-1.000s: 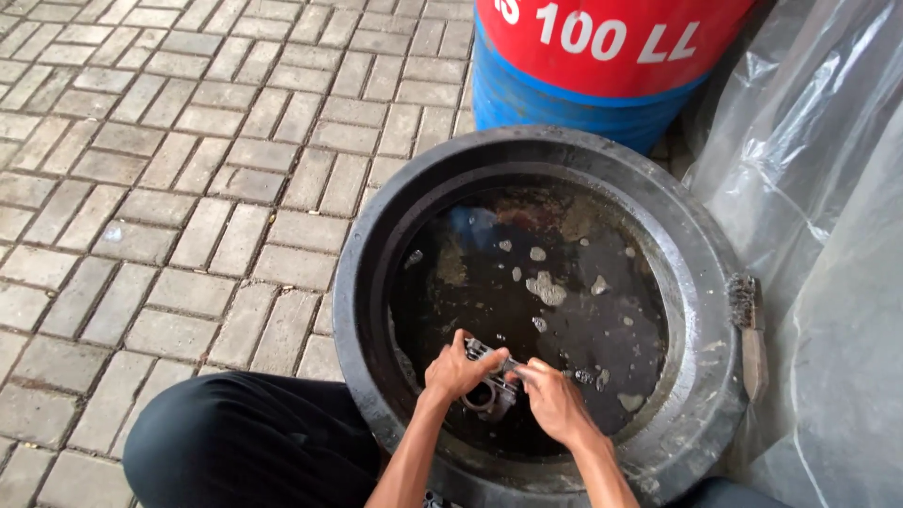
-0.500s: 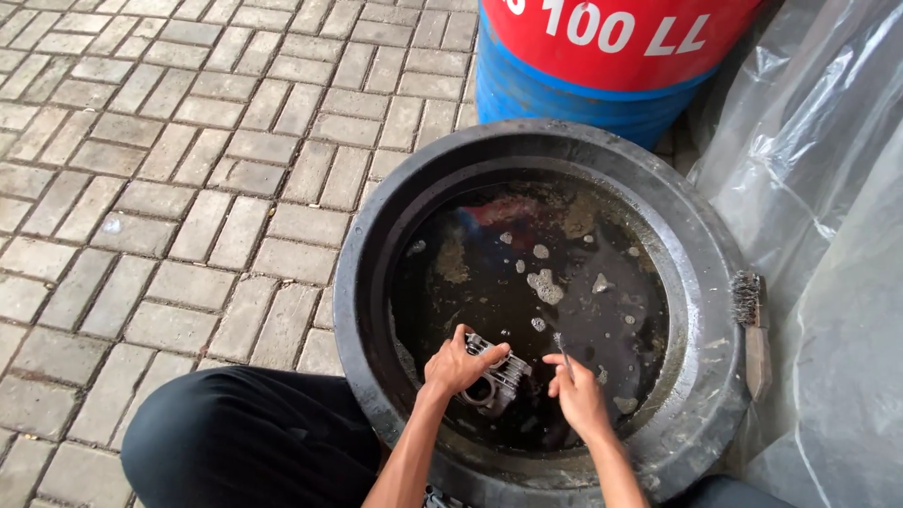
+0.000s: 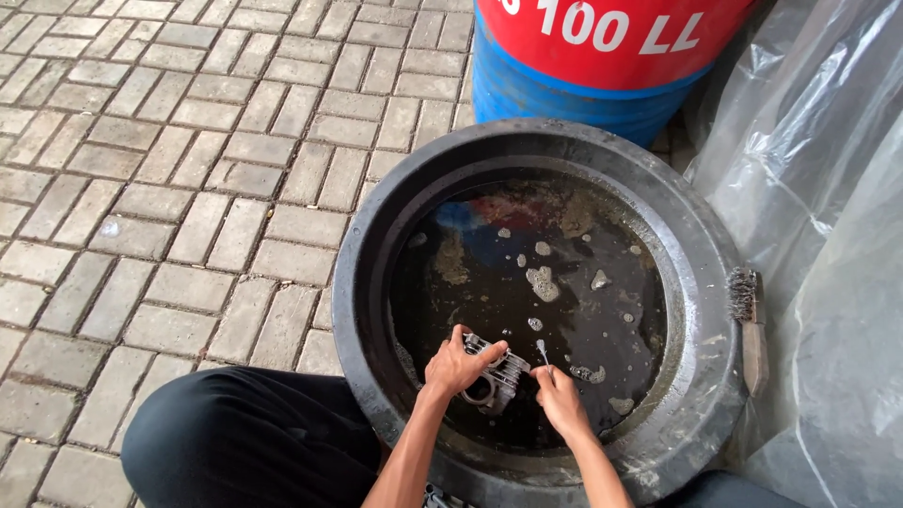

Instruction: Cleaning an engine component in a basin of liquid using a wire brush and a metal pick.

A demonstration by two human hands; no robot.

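You were mid-scrub: left hand (image 3: pixel 456 362) gripped the finned metal part (image 3: pixel 499 374) inside the black basin (image 3: pixel 362 282), right hand (image 3: pixel 562 400) pinched a small brush (image 3: pixel 543 352); next, rotate the part.

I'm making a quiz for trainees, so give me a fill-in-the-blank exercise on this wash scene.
1. The left hand holds a finned metal part over a round black ____.
2. The right hand holds a small ____ against the part.
3. A wire brush lies on the basin's ____ side rim.
4. Behind the basin stands a red and blue ____.

Missing words: basin; brush; right; drum
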